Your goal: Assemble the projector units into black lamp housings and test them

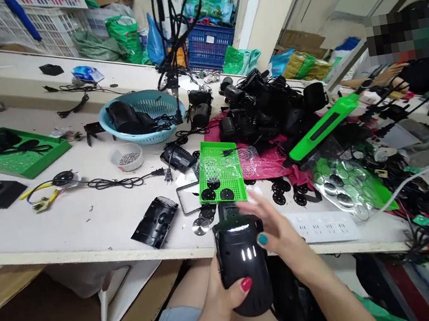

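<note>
A glossy black plastic housing (244, 264) is gripped by my left hand (219, 295), its thumb pressed on the near part of the shell. The housing is held over my lap at the bench's front edge. Beside its far right side is my right hand (277, 232), fingers stretched and apart, the fingertips a little blurred. Whether its thumb touches the shell I cannot tell. Just beyond lies a bright green perforated tray (221, 167) with black discs (227, 194) in it. An open black shell half (154, 221) rests on the bench to the left.
A green electric screwdriver (321, 130) slants at right. Farther back are a blue basket (111, 122) with black housings, a bowl of screws (128, 158) and piled black units (262, 104). A white power strip (325, 226) lies along the front edge. Cables hang overhead. Another person's hand (392, 72) shows at far right.
</note>
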`<state>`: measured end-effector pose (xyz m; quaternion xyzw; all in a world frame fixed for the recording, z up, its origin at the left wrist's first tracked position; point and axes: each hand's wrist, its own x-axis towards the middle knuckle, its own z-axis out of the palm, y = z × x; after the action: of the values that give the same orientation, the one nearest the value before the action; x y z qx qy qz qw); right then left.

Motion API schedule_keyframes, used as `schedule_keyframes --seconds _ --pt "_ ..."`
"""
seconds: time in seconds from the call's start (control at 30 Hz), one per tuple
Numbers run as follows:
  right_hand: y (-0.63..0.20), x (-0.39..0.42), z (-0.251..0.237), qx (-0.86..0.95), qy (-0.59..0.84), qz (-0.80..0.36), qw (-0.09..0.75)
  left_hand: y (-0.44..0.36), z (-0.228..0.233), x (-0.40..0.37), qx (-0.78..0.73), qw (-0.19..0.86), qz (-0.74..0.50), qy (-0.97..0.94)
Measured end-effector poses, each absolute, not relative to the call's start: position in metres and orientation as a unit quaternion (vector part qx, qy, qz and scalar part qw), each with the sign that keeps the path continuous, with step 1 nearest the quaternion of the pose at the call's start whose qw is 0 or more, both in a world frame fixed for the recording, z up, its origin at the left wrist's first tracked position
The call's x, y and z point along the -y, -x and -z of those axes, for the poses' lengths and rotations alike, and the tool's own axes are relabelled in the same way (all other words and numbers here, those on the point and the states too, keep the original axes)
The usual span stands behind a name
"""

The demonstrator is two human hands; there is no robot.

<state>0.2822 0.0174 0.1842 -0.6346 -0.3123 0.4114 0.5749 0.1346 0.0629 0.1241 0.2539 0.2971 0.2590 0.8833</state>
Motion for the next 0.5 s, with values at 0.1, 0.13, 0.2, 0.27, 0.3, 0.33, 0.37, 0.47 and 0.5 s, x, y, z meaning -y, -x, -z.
schedule_keyframes --seconds 0.1,0.13,0.2,0.27,0.3,0.33,0.37,0.47,0.5 --pt "-0.274 -0.027 -0.169 0.191 0.581 -0.55 0.568 -0.135 -0.127 -0.062 -0.3 0.876 -0.257 -0.278" --pt "-0.272 -0.029 -0.166 0.167 0.574 -0.561 0.573 -0.134 -0.127 -0.062 -0.305 0.87 -0.254 -0.293" --pt "-0.269 -0.03 -0.161 0.155 0.562 -0.566 0.584 -0.132 -0.127 -0.063 -0.313 0.858 -0.25 -0.32" --pt "-0.268 -0.031 -0.159 0.163 0.549 -0.568 0.591 -0.131 -0.128 -0.064 -0.319 0.852 -0.246 -0.334" --pt "-0.269 -0.03 -0.158 0.165 0.545 -0.569 0.594 -0.13 -0.129 -0.065 -0.326 0.849 -0.243 -0.336" --pt "-0.269 -0.03 -0.159 0.165 0.542 -0.569 0.596 -0.13 -0.131 -0.066 -0.335 0.846 -0.24 -0.337" --pt "-0.27 -0.031 -0.16 0.164 0.542 -0.567 0.598 -0.131 -0.133 -0.067 -0.343 0.845 -0.233 -0.337" --pt "-0.272 -0.032 -0.162 0.169 0.544 -0.564 0.598 -0.133 -0.141 -0.071 -0.364 0.847 -0.198 -0.334" --pt "-0.272 -0.032 -0.163 0.174 0.542 -0.563 0.6 -0.134 -0.143 -0.072 -0.371 0.845 -0.192 -0.334"
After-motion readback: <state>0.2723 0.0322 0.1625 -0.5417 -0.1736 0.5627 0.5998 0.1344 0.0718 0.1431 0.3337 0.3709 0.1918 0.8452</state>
